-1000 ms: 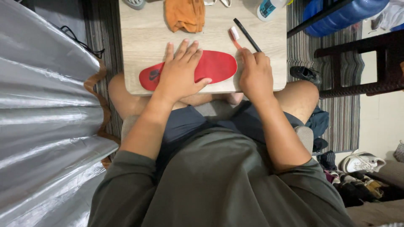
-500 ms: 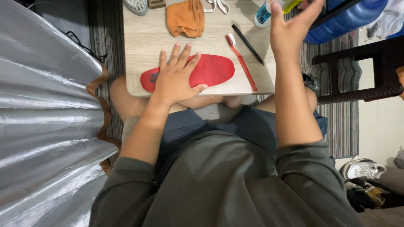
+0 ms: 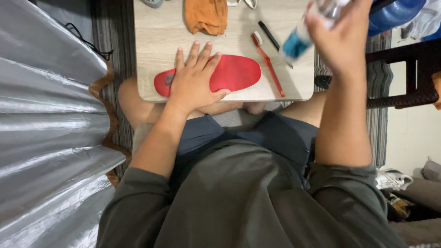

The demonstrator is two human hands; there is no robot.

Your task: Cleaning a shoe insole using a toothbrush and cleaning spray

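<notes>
While our left hand lies flat with its fingers spread on the red insole, pinning it to the light wooden table, our right hand is raised over the table's right edge with its fingers wrapped around a bottle, clear with a blue label. The bottle is tilted and a bit blurred; we cannot tell how the cap stands.

The insole sits at the near edge of the table, just above our lap, lengthwise left to right, toe end to the right and uncovered.

A red toothbrush lies just beside that toe end, bristle head away from us. A black stick-like tool lies near it, further back. An orange cloth is bunched at the far side, well apart from the insole.

To do this step well, we judge:
- keep the left palm pressing down so the insole does not slide off the near edge
- bring the bottle over the uncovered toe half, not over our own hand
- tip it slowly, since the grip is high and the bottle is already slanted
- keep it clear of the toothbrush handle
- watch for spill onto our lap, as the insole is right at the edge
</notes>
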